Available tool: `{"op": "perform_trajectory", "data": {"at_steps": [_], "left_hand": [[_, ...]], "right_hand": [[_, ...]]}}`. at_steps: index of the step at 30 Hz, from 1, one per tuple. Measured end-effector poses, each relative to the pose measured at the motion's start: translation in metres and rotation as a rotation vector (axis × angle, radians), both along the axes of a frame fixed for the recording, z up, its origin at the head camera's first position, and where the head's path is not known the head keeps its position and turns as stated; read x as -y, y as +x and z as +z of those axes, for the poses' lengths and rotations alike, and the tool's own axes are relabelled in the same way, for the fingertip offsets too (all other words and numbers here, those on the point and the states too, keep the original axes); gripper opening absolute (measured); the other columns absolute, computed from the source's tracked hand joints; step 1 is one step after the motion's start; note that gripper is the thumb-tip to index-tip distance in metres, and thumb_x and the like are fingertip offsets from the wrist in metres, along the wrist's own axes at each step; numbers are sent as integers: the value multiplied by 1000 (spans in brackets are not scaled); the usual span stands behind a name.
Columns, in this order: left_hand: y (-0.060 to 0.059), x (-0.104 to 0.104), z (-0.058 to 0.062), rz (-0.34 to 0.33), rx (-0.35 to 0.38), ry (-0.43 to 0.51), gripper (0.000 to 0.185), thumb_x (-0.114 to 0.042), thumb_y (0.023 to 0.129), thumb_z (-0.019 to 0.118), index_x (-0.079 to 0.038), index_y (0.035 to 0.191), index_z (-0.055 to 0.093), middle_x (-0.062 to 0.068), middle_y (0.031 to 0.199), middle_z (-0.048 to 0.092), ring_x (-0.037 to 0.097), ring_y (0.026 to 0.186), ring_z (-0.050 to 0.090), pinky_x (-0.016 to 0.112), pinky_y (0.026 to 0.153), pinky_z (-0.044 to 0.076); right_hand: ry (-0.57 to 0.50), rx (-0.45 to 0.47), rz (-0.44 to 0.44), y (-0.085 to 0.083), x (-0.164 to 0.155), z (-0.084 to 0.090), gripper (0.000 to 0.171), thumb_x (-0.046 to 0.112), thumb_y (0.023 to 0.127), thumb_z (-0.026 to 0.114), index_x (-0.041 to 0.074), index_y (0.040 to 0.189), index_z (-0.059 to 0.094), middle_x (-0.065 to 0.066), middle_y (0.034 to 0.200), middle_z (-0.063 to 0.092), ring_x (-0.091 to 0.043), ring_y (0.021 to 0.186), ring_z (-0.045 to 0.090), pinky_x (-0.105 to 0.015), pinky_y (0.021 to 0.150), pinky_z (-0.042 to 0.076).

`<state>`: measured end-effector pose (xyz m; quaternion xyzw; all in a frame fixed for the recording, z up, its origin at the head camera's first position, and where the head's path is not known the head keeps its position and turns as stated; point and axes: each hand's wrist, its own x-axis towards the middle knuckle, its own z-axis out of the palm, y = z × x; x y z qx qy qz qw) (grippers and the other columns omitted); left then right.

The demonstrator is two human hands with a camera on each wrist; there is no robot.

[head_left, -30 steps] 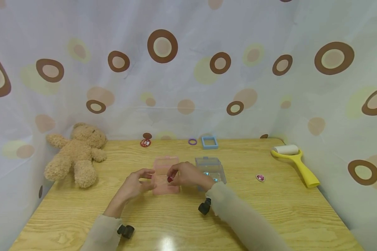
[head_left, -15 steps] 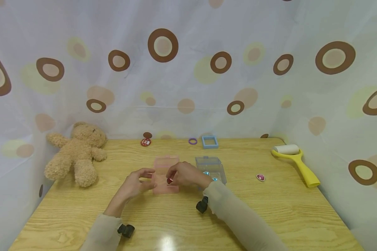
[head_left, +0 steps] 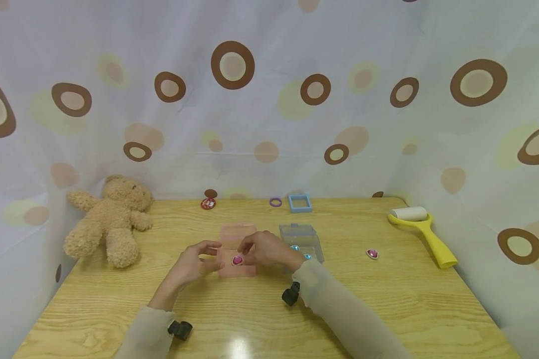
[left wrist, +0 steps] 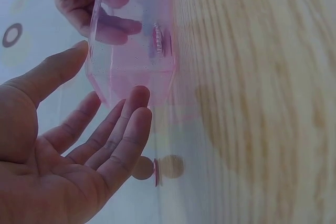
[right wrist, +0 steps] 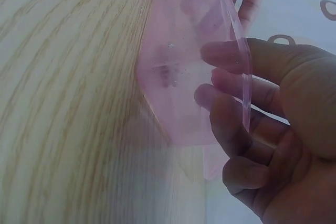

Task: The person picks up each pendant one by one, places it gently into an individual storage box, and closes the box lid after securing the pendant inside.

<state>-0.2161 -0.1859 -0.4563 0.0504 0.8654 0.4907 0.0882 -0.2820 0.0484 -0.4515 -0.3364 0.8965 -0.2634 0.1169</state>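
Two hands at one open pink box point(head_left: 237, 271). Right hand point(head_left: 269, 249) reaches in over the right wall, fingers loosely bent, a narrow gap between thumb and finger, no object visible in it. Beneath and just left of those fingertips a pink gem point(head_left: 237, 260) with a pale beaded edge lies flat on the box floor. Change noted: that gem was in the right fingertips a half second ago and is now let go; I read its placing as done, the right hand being free. Left hand point(head_left: 190, 264) stands at the left wall, thumb and fingers wide apart; thumb tip at the rim, whether any finger presses the wall I cannot tell. Just right of the pink box, partly behind the right wrist, a grey-blue box point(head_left: 314, 244), lid also raised, with two blue gems point(head_left: 295, 248) inside. Farther right on the table point(head_left: 233, 314), a second pink gem point(head_left: 373, 254), outside both boxes. Far edge, left to right: red badge point(head_left: 208, 203), purple ring point(head_left: 275, 202), blue square frame point(head_left: 300, 211). Teddy bear point(head_left: 112, 219) at far left; yellow-handled roller point(head_left: 437, 247) at far right.
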Motion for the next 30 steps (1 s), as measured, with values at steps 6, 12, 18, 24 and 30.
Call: {"op": "perform_trajectory", "data": {"at_steps": [6,12,18,24,30], "left_hand": [[-1,0,-1,-2,-10,2,53,-16,89,76,-4,137,57,23,129,63,36,109,67,40,82,58],[-2,1,-2,-9,-25,-6,53,-16,88,76,-4,136,57,24,128,63,37,108,67,41,82,58],[-2,1,-3,-13,-24,-1,54,-16,89,76,-4,137,56,23,129,63,36,107,68,41,81,59],[-2,1,-3,-19,-24,3,54,-16,89,76,-4,138,56,23,130,62,35,107,68,39,80,59],[-1,2,-2,-26,-27,9,55,-17,89,76,-3,138,55,24,129,62,34,106,68,39,80,59]], "right_hand": [[-55,13,-2,1,-7,5,22,22,88,75,13,108,75,4,100,74,-15,95,66,-29,80,52],[-111,20,15,-1,-16,8,24,20,89,74,10,110,73,0,102,74,-20,97,67,-27,78,52],[-151,42,14,-2,-25,9,26,17,89,75,7,113,71,-5,106,73,-27,101,67,-28,76,53],[-166,44,-2,0,-38,17,29,20,90,74,8,116,70,-6,109,72,-28,100,66,-28,75,50],[-140,6,-45,-2,-54,22,28,24,92,73,12,117,70,-1,106,72,-23,93,66,-24,72,50]]}}
